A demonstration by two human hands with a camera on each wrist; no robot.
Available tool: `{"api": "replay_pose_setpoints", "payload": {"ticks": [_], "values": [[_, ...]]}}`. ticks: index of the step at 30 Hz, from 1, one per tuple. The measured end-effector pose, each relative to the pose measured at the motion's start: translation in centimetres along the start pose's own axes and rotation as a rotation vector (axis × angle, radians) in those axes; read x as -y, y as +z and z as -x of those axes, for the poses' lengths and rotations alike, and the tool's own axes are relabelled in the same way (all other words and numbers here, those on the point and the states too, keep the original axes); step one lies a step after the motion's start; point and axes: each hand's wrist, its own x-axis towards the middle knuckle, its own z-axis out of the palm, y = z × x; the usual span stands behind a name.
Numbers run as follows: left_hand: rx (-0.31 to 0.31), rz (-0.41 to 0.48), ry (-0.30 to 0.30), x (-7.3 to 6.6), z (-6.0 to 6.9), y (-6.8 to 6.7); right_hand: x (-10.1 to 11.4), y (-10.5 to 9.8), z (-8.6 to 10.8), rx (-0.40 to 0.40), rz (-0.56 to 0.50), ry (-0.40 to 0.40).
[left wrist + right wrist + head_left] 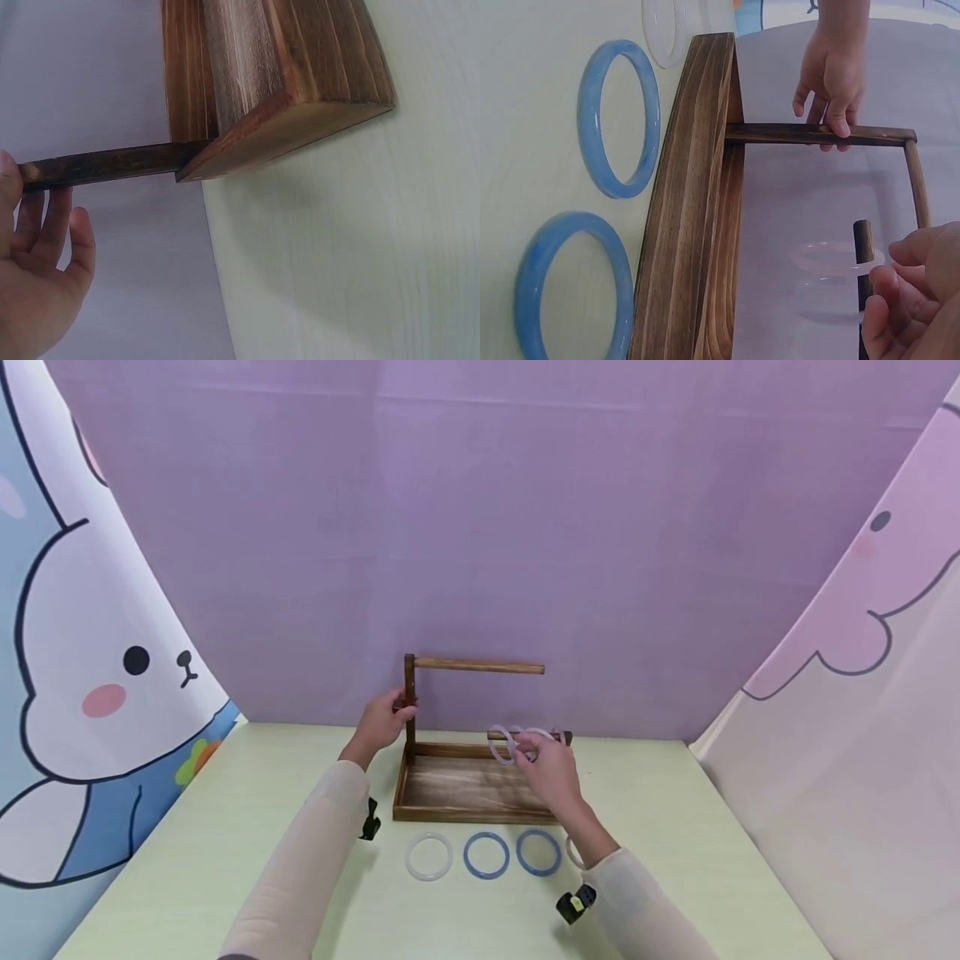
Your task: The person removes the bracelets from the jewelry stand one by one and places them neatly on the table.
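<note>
A dark wooden bangle stand [480,666] has an upright post, a high bar and a lower peg [862,238] above a tray base [472,816]. My left hand [381,720] grips the post between thumb and fingers, also seen in the left wrist view. At the lower peg, my right hand [551,768] pinches a translucent pinkish bangle [829,272], which is around the peg near its free end. Other pale bangles [538,730] hang on this peg farther right, partly hidden behind the hand.
In front of the stand lie a whitish bangle [408,860], a blue bangle [467,860] and another blue bangle [519,856] in a row on the pale table [285,827]. A pale bangle [572,855] is partly covered by the right forearm. Purple cloth [600,527] hangs behind.
</note>
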Motion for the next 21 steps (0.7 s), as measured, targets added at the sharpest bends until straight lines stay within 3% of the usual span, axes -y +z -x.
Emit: {"api": "replay_pose_setpoints", "payload": {"ticks": [9,21], "values": [[0.026,-0.021,0.006,-0.1,0.0,-0.1,0.0,0.8,0.4,0.001,0.087,0.01],[0.032,-0.021,-0.002,-0.1,0.0,-0.1,0.5,1.8,0.7,0.002,0.005,0.115]]}}
